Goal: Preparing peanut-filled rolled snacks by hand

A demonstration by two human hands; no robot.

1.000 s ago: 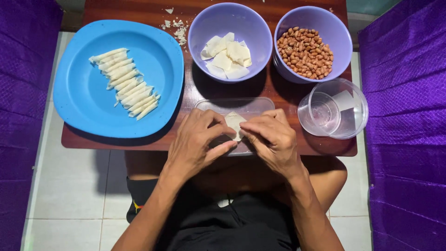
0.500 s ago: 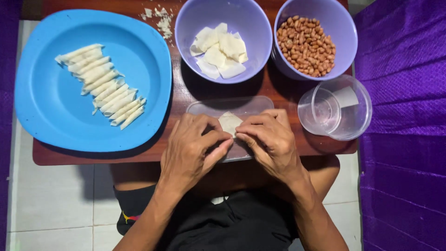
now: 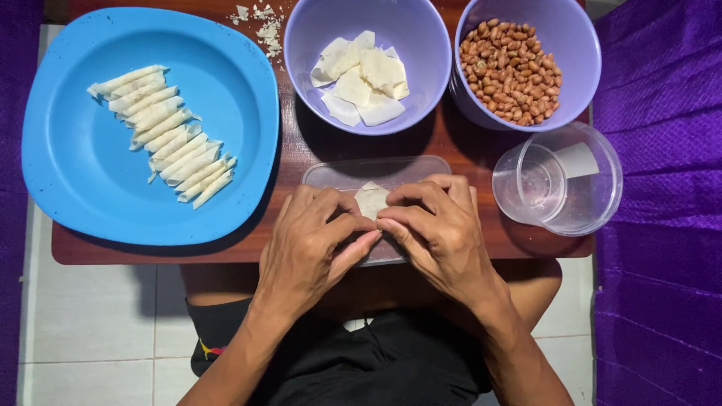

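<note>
Both hands, left hand (image 3: 312, 244) and right hand (image 3: 436, 229), pinch one pale dough wrapper (image 3: 371, 199) between closed fingertips over a clear flat lid (image 3: 338, 174) on the bench's (image 3: 466, 154) near edge.

A low wooden table (image 3: 481, 154) with a reddish-brown, glossy top fills the upper middle of the view — its near edge runs straight across, with rounded corners at left and right. Beneath and around it lies a floor of pale, off-white tiles (image 3: 90, 331) with thin dark grout lines, seen mostly at the lower left. Purple fabric (image 3: 662, 286) with a fine ribbed weave covers the whole right side, falling in soft folds; a narrower strip of the same purple cloth (image 3: 11, 225) runs down the left edge. The light is even and comes from above — soft shadows fall on the tabletop and on the tiles just under the table's edge.
</note>
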